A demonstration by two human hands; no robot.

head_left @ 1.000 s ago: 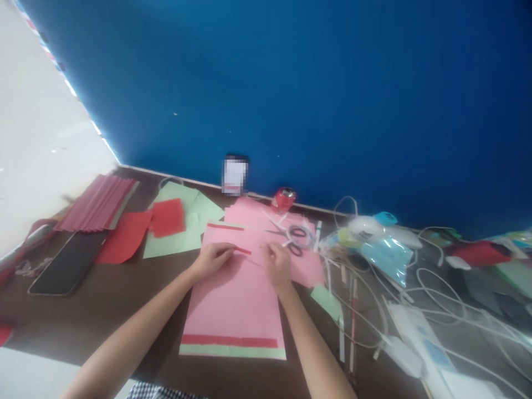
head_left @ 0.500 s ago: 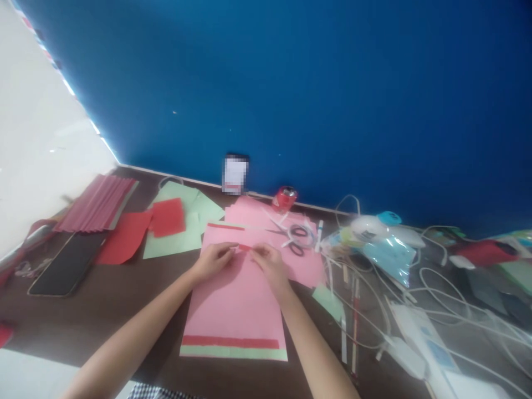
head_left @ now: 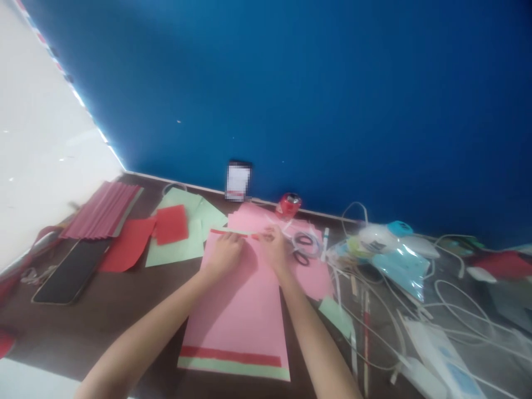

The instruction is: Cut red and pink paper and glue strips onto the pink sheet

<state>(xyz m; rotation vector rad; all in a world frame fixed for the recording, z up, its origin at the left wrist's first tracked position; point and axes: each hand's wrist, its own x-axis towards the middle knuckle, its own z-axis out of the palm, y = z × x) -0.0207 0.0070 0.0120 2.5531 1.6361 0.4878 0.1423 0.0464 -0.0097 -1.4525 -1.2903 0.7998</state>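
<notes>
A pink paper sheet (head_left: 243, 310) lies lengthwise in front of me, with a red band (head_left: 233, 356) and a pale green edge at its near end. Another red strip (head_left: 216, 231) runs along the far edge, beside a thin green border. My left hand (head_left: 226, 252) has its fingers bent and close together over the far edge, pressing on a red paper strip (head_left: 253, 236) there. Closed in a pinch, my right hand (head_left: 273, 246) holds the strip's right end. The left fingertips are partly hidden and blurred.
Scissors (head_left: 301, 257) lie on pink sheets (head_left: 316, 280) at the right, near a red can (head_left: 288, 205). Cables and a power strip (head_left: 436, 346) spread further right. On the left are a phone (head_left: 72, 271), red paper (head_left: 127, 246), green paper (head_left: 166, 256) and folded pink paper (head_left: 102, 210).
Both hands have moved away from me with the red strip, from the upper middle of the pink sheet to its far edge. The camera view has shifted slightly.
</notes>
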